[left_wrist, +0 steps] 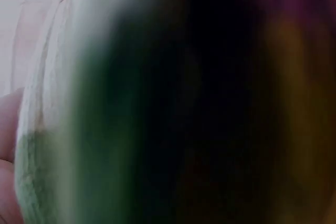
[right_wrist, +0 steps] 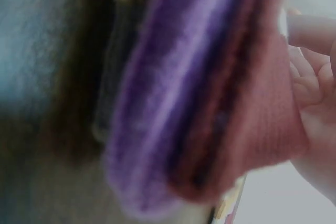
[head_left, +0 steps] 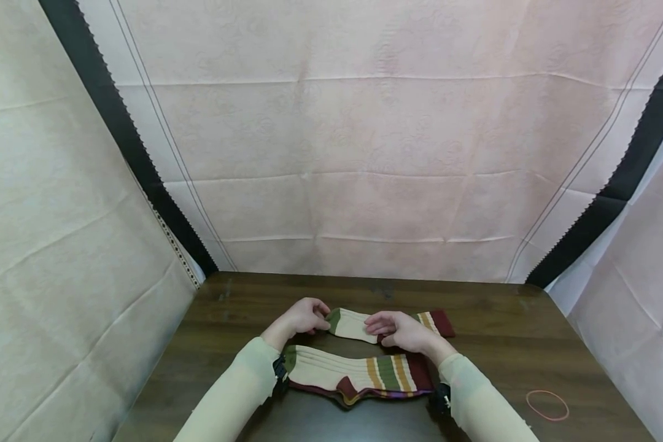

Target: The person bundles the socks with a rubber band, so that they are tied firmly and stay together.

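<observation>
A cream sock [head_left: 352, 325] with a green toe, striped leg and burgundy cuff lies at the far side of the dark table. Thumb and fingers of my left hand [head_left: 305, 316] pinch its green toe. Across its middle, by the burgundy heel, my right hand [head_left: 402, 331] grips it from above, hiding part of the leg. Nearer to me, under my wrists, lies a stack of socks [head_left: 342, 370]; a similar cream one is on top, with burgundy, yellow and purple edges below. In the right wrist view, blurred purple and burgundy cuffs [right_wrist: 268, 114] partly cover the hand.
An orange-pink rubber band [head_left: 547, 405] lies on the table [head_left: 492, 368] at the right. Pale fabric walls [head_left: 376, 184] with black strips enclose the table at the back and both sides. Blurred, dark sock fabric fills most of the left wrist view.
</observation>
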Tool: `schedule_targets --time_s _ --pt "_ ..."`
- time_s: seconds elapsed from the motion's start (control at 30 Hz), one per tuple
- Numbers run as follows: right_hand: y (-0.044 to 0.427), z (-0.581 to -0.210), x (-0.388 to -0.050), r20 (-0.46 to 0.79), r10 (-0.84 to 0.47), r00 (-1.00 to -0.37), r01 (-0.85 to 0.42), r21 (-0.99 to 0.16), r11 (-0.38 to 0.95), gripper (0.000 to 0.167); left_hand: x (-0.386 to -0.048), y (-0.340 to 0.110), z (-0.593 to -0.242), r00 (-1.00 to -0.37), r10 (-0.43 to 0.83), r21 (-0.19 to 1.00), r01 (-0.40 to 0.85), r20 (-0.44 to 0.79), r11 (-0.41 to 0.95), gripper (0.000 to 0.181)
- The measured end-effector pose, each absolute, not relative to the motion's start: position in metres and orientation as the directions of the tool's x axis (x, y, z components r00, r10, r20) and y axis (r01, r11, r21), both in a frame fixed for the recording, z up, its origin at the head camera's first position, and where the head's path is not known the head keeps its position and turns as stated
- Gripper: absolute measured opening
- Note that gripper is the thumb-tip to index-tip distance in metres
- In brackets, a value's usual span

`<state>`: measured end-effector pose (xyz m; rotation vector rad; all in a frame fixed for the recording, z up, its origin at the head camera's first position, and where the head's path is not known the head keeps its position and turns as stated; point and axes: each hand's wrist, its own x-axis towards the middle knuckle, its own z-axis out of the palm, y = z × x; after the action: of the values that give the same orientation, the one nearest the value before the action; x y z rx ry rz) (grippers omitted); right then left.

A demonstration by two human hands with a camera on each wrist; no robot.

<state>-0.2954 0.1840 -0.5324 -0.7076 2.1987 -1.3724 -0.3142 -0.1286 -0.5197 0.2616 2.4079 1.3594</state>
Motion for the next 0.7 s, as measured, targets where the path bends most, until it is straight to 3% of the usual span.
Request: schedule_targets --time_s 0.7 --pt "0.185 -0.530 -0.294 -0.120 -0.630 -0.767 -0.181 -0.902 0.391 0.049 -0.314 -0.120 -0.533 -0.959 0.216 0.849 -0.042 -0.182 0.526 0.017"
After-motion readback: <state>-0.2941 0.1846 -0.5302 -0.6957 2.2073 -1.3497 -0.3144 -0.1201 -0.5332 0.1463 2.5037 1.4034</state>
